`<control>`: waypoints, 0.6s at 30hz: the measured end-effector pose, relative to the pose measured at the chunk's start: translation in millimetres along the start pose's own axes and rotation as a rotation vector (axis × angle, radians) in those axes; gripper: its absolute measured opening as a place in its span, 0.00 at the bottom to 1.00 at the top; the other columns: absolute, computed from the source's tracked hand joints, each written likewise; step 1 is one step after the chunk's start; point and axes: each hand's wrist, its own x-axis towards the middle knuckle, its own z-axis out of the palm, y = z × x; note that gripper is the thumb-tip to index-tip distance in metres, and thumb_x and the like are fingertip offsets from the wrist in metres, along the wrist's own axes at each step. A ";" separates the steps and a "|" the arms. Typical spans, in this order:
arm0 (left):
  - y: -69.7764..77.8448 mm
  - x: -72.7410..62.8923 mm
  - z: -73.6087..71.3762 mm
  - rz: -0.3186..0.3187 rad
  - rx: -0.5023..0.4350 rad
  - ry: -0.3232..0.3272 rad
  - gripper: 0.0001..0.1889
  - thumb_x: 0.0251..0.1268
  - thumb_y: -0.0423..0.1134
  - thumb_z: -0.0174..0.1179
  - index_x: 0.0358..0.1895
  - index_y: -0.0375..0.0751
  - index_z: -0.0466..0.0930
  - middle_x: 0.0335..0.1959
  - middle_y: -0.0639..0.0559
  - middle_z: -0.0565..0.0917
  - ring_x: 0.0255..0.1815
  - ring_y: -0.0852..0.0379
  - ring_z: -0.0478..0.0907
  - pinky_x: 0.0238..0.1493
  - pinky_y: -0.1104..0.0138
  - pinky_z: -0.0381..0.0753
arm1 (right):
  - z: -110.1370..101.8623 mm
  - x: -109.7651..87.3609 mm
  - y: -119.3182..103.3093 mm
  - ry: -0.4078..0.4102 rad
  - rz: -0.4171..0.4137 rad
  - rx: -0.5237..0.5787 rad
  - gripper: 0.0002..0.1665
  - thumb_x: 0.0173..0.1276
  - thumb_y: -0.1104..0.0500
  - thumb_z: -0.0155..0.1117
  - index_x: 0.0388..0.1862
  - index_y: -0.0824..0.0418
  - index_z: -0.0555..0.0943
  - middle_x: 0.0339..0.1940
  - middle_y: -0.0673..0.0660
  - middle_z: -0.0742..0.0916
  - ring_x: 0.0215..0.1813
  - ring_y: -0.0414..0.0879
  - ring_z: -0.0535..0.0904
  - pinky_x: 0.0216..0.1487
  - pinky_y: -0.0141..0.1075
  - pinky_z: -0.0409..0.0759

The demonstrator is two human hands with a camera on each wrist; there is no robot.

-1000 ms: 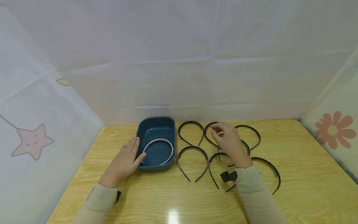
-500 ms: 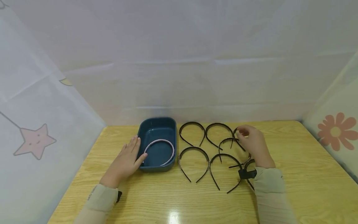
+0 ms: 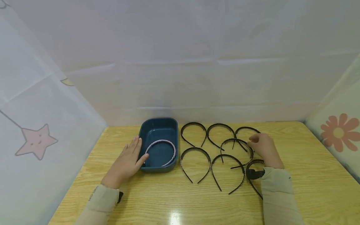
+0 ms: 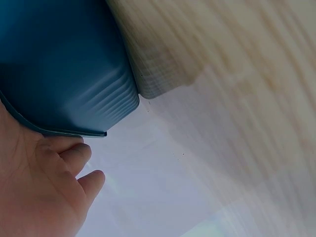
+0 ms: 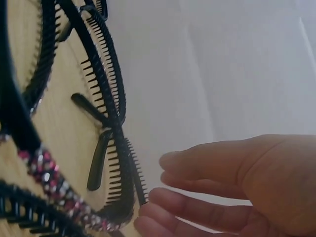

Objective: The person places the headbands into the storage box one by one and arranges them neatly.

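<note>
My left hand (image 3: 126, 162) rests along the left rim of a dark blue bin (image 3: 158, 169), its fingers straight and its thumb over the edge. Inside the bin lies a pale pinkish headband (image 3: 174, 150). On the right, my right hand (image 3: 264, 148) hovers beside a black toothed headband (image 3: 236, 139) that overlaps its neighbours. Thumb and fingers (image 5: 197, 158) stand apart in the right wrist view, nothing between them; the fingertips are close to the band, and contact is unclear. Pink and silver stones (image 5: 54, 177) decorate one band there. The hand partly hides the back right headband (image 3: 246, 127).
More black headbands lie on the wooden table (image 3: 157, 200): back left (image 3: 194, 124), back middle (image 3: 220, 125), front left (image 3: 195, 148), front middle (image 3: 226, 156) and front right (image 3: 254, 161), the last partly under the right wrist. A pale sheet (image 3: 180, 78) hangs behind.
My right hand has moved right and toward me, from above the back middle headband to the right side of the overlapping one. The left hand stays on the bin, and the headbands lie as before.
</note>
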 end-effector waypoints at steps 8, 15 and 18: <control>0.4 0.5 -0.1 -0.001 -0.003 0.003 0.42 0.82 0.59 0.43 0.80 0.27 0.45 0.82 0.34 0.44 0.83 0.37 0.41 0.79 0.41 0.44 | -0.6 2.0 7.3 -0.061 0.052 -0.035 0.22 0.74 0.61 0.61 0.57 0.80 0.77 0.53 0.78 0.81 0.50 0.69 0.80 0.46 0.57 0.83; 0.5 0.2 -0.2 -0.004 -0.001 -0.001 0.43 0.81 0.61 0.41 0.80 0.27 0.45 0.82 0.34 0.44 0.83 0.38 0.41 0.79 0.41 0.44 | 1.9 6.6 11.8 -0.133 0.100 0.003 0.22 0.73 0.63 0.62 0.57 0.80 0.78 0.51 0.78 0.82 0.44 0.65 0.84 0.45 0.54 0.85; 0.5 0.1 -0.4 -0.003 0.001 0.004 0.43 0.81 0.61 0.41 0.80 0.27 0.45 0.82 0.34 0.45 0.83 0.38 0.41 0.79 0.40 0.44 | 3.3 8.3 13.9 -0.146 0.106 0.008 0.22 0.73 0.63 0.62 0.57 0.80 0.77 0.50 0.77 0.83 0.38 0.59 0.85 0.42 0.52 0.85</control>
